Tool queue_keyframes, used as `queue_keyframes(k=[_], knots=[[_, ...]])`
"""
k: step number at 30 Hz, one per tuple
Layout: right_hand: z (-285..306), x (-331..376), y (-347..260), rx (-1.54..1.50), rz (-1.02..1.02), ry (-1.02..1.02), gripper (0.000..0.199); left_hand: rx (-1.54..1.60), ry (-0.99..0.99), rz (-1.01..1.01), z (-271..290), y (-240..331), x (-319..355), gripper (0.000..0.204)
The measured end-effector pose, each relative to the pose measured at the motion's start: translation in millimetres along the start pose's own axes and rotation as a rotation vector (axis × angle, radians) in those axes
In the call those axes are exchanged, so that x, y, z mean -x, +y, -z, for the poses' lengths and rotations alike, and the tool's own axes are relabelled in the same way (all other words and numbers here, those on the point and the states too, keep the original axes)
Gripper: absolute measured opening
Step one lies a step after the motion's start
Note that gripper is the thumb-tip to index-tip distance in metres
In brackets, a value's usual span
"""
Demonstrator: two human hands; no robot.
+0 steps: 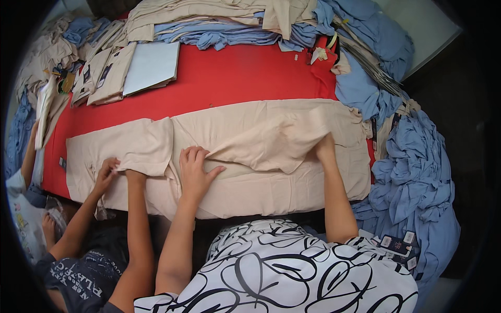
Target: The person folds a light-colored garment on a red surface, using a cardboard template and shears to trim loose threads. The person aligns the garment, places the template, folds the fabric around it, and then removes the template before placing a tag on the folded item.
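Observation:
A long beige garment (292, 182) lies spread across the red table (235, 78). My left hand (195, 169) rests flat on it near the middle, fingers apart, pressing the cloth down. My right hand (324, 148) is further right, its fingers tucked under a folded-over flap of the same garment (271, 141) and gripping it. At the garment's left end a co-worker's two hands (107, 175) pinch and hold down the cloth by a sleeve.
Heaps of blue garments (417, 177) crowd the right edge of the table. Stacked beige and blue clothes (209, 26) line the far side. Flat folded pieces with a grey board (151, 65) sit at the far left. The co-worker stands at my lower left.

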State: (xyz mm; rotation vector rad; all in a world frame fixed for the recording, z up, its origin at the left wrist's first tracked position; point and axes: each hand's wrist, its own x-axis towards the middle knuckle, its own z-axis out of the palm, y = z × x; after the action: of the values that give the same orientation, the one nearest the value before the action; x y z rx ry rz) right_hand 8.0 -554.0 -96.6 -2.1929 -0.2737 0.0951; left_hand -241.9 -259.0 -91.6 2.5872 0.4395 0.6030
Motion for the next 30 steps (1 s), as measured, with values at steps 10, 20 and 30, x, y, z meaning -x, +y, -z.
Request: queue_keyframes(k=[10,20,30], knots=[[1.9,-34.6,-21.3,-0.202,-0.17,0.199,0.053,0.041,0.019,0.052,-0.1,-1.6,2.8,0.061],[3.2,45.8,-116.0,-0.053,0.38,-0.447,0.012,-0.049,0.186,0.006,7.0,21.3,13.8,0.057],[-10.3,99.8,-110.9,-0.14,0.415,-0.448,0.019,1.024,-0.147,0.453,9.1,110.4,-8.8,0.04]])
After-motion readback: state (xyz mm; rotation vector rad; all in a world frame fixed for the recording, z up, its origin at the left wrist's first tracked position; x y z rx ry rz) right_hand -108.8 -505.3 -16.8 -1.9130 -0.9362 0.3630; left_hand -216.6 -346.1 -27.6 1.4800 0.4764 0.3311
